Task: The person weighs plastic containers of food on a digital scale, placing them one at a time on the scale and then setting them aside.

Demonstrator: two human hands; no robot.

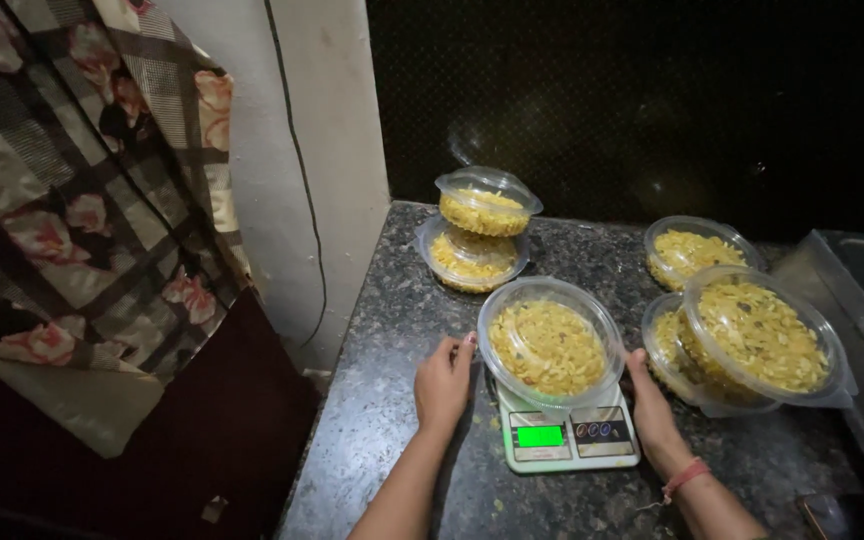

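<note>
Yellow snack mix (550, 346), green-lit white scale (564, 438), speckled dark granite counter (402, 330), floral plaid curtain (72, 180).

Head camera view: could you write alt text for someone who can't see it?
Two bare hands, left hand and right hand, flank a clear bowl of yellow snack mix on a small kitchen scale. Five more filled bowls sit around it on the dark granite counter.

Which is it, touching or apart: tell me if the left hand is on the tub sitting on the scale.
Touching. The head view shows the left hand with its fingertips against the rim of the clear tub on the scale, no gap visible.
</note>
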